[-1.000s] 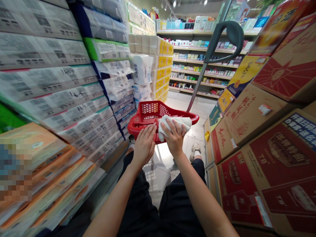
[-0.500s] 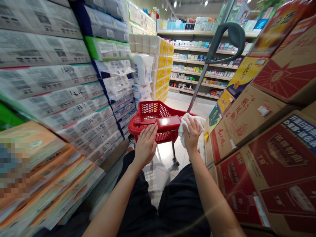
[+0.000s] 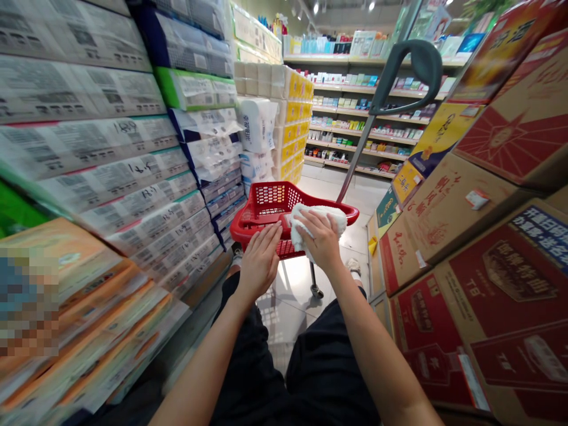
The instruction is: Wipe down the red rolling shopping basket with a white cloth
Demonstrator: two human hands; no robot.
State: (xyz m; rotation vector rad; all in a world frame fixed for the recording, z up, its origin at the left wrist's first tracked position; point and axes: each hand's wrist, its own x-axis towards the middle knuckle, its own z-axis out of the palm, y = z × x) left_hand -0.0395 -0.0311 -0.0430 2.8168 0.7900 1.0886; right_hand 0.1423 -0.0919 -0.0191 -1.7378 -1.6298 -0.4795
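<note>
While you stand in the narrow aisle, your right hand presses a white cloth on the near rim of the red shopping basket, fingers closed around it. Your left hand lies flat and open against the same rim, just beside the cloth. Stacked tissue packs are at your left, cardboard boxes at your right.
</note>
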